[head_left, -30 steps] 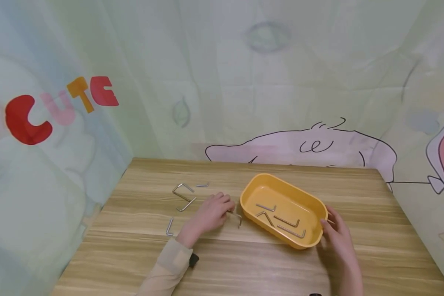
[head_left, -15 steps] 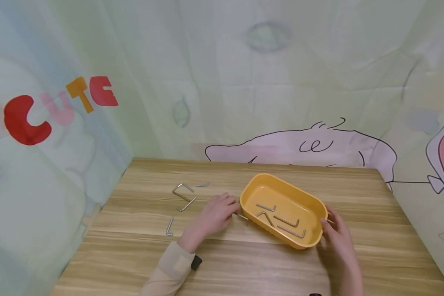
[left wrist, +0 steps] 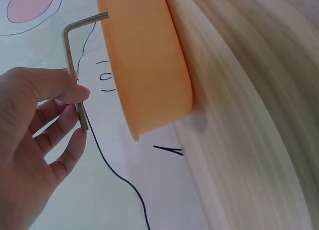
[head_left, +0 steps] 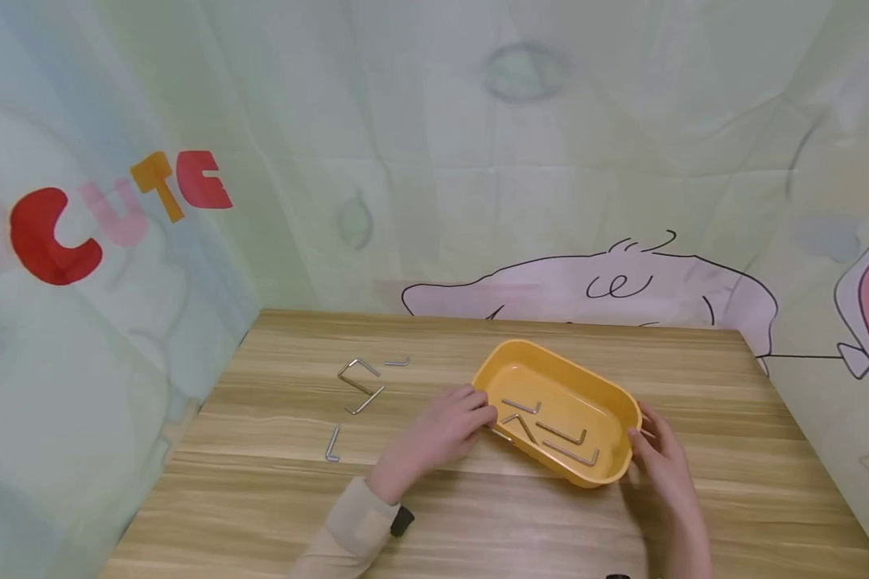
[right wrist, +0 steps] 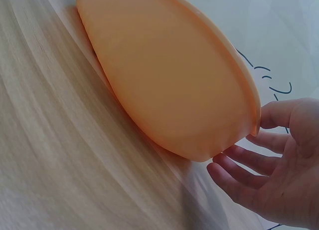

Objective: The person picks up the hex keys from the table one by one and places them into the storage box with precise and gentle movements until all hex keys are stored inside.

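While my left hand (head_left: 445, 426) pinches a hex key (left wrist: 75, 75) at the orange tray's (head_left: 608, 474) nine o'clock rim, my right hand (head_left: 659, 462) steadies its three o'clock end, fingers relaxed. Next, I judge: carry the key over the rim and release.

- Gleaming silver hex key (left wrist: 73, 70), L-shaped, hanging pinched just beside tray's left rim.
- Sitting flat on wood: orange oval tray (head_left: 608, 406), holding several keys.

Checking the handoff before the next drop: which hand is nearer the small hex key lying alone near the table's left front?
Left. The left hand is nearer the lone hex key, at the tray's left rim; the right hand is at the tray's far end.
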Available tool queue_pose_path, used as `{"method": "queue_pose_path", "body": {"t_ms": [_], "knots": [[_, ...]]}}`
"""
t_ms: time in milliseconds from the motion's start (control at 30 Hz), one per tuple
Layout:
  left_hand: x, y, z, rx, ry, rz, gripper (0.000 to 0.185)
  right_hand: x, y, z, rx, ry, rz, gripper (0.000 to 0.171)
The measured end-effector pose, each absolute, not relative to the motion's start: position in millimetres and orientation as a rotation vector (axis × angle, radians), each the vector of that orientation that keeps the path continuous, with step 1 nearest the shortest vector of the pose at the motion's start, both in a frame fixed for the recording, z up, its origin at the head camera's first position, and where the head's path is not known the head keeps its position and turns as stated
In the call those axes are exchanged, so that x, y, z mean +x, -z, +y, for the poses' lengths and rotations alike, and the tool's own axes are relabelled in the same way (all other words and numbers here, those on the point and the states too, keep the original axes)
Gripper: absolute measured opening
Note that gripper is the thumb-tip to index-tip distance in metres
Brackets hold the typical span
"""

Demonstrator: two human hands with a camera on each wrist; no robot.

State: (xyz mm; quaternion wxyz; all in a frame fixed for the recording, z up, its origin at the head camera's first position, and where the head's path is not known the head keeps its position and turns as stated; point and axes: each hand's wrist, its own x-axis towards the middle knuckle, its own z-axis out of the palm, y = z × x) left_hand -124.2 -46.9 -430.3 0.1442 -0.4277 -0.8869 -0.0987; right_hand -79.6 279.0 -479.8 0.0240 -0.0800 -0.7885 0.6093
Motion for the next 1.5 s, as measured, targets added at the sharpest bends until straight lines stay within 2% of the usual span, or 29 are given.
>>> {"method": "queue_pose_path", "body": {"t_ms": [600, 1500], "knots": [[-131, 420, -8, -1.274, 0.294, -2.573, 0.023, -79, 481, 279, -0.236, -1.890, -2.436, 0.055], [-157, 439, 42, -1.331, 0.220, -2.724, 0.022, -80, 480, 281, -0.239, -1.927, -2.441, 0.056]]}}
